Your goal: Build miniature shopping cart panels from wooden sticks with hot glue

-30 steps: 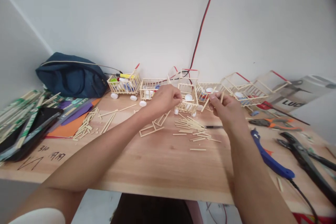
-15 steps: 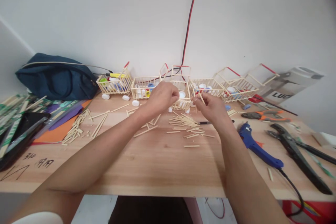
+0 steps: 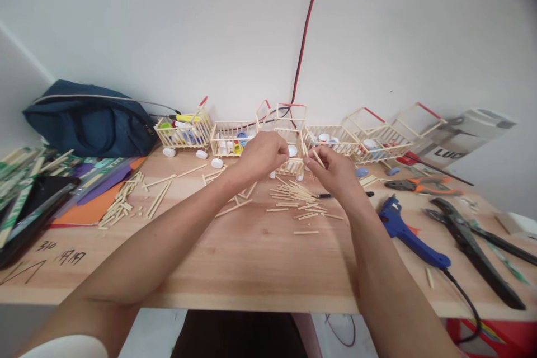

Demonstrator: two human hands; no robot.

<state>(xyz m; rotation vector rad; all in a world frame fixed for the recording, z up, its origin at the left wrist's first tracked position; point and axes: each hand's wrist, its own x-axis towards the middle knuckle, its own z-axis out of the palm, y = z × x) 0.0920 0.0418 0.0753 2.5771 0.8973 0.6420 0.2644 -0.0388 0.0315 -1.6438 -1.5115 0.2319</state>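
Note:
My left hand (image 3: 260,155) is closed in a pinch on the side of a small cart built of thin wooden sticks (image 3: 291,166), near the back middle of the wooden table (image 3: 251,257). Close to the right of that cart, my right hand (image 3: 333,170) pinches a short wooden stick (image 3: 318,158). A loose heap of cut sticks (image 3: 300,201) lies just in front of both hands.
More stick carts (image 3: 184,131) with bottle-cap wheels line the back wall. A dark blue bag (image 3: 90,120) sits at the back left, with stick bundles and coloured sheets (image 3: 96,201) in front of it. A blue glue gun (image 3: 409,235), pliers (image 3: 423,183) and black cutters (image 3: 474,246) lie at the right.
Both hands have drawn closer together at the stick cart. The right hand, with its stick, moved left toward it. The view shifted slightly.

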